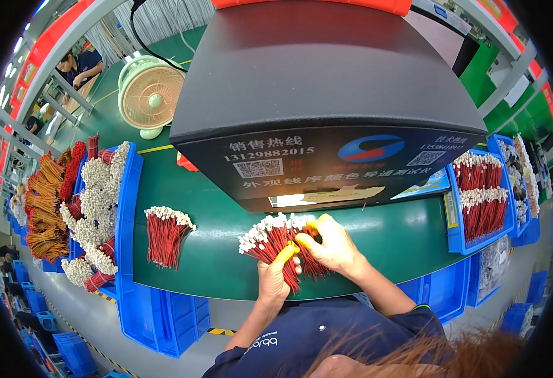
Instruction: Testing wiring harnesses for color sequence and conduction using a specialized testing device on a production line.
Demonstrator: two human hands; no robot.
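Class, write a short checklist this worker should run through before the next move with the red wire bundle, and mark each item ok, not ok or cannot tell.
1. Left hand grips the red wire bundle: ok.
2. Right hand rests on the bundle: ok.
3. White connector ends lined up: cannot tell.
4. Green table has bare room beside the bundle: ok.
5. Second bundle lies apart, left: ok.
6. Yellow fingertip covers on: ok.

Green bench (pixel 408 236) bears red wire bundle (pixel 165 234) (white-tipped), black machine (pixel 327 101).

A green table (pixel 213 264) carries a large black machine housing (pixel 327 82) and a pale green fan (pixel 150 94). Blue bins (pixel 163 315) line its edges. Ceiling strip lights (pixel 9 69) glow far left.
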